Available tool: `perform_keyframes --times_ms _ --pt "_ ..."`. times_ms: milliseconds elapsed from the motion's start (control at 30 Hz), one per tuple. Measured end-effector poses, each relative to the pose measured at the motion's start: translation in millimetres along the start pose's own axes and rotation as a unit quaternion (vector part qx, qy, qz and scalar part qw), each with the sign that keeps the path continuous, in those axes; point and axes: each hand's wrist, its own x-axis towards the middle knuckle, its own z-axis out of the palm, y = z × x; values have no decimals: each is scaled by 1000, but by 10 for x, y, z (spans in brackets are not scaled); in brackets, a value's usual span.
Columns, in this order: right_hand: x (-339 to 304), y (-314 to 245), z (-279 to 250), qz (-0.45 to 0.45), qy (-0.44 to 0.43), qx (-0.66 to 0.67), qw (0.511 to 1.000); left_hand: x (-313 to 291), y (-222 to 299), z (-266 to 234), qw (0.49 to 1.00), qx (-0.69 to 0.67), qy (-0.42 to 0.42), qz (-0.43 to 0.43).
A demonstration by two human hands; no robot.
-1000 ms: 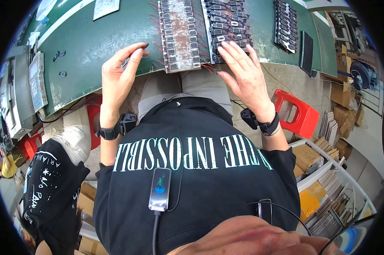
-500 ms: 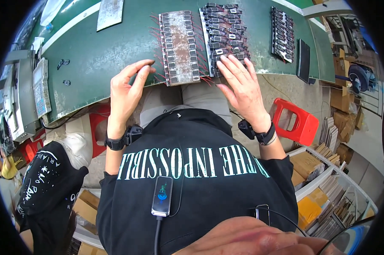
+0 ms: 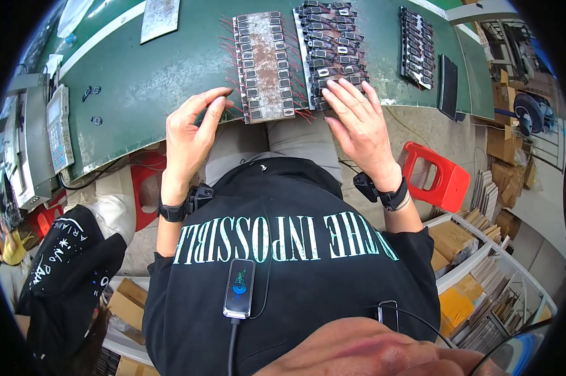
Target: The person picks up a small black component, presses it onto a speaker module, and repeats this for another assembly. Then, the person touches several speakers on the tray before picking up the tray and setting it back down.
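A worn metal plate [image 3: 265, 69] lies at the table's near edge, with small black rectangular parts, speaker-like, in two columns and thin red wires sticking out on both sides. My left hand [image 3: 192, 125] is beside its left near corner, thumb and forefinger stretched toward the wires with a small gap between them; nothing shows in it. To the right is a second plate [image 3: 305, 59], crowded with similar wired black parts [image 3: 336, 44]. Over its near end my right hand [image 3: 361, 122] rests with fingers outstretched, its fingertips on or just above the parts; it grips nothing visible.
Farther right are another rack of black parts [image 3: 416, 50] and a dark flat case [image 3: 447, 86]. A few loose parts [image 3: 94, 92] and a keypad device [image 3: 60, 131] lie at left, a bare plate [image 3: 160, 20] behind. A red stool [image 3: 443, 178] stands right; a co-worker [image 3: 76, 263] sits left.
Both hands have shifted slightly to the right, the left one closer to the plate's wires. The co-worker at left has moved a little lower in view.
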Motion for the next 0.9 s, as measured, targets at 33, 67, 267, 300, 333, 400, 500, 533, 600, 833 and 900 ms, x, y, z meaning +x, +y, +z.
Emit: perform_keyframes --times_ms 33,67,267,300,333,400,500,533,600,833,900 --pt "-10 -7 0 2 -1 2 1000 -15 -17 8 1000 0 -1 -2" --pt "-21 -14 0 4 -2 4 1000 -26 -46 21 1000 -1 8 7" --pt "-23 55 62 -6 10 8 1000 -29 -64 117 997 32 51 43" --pt "-32 56 77 -7 15 16 1000 -26 -48 166 998 30 50 39" --pt "-43 57 90 -8 21 23 999 -15 -16 246 991 60 50 108" --pt "-62 68 134 -8 24 30 999 6 21 433 961 117 49 244" --pt "-49 106 97 -14 39 11 999 38 133 710 940 147 -11 307" --pt "-34 134 81 -14 38 11 999 58 165 800 941 146 -12 306" --pt "8 197 47 -20 46 22 998 94 217 968 927 179 -11 328" --pt "7 272 19 -23 38 7 999 167 177 1217 901 242 -14 359" --pt "10 256 11 -19 37 -5 999 179 197 1214 888 275 -7 370"
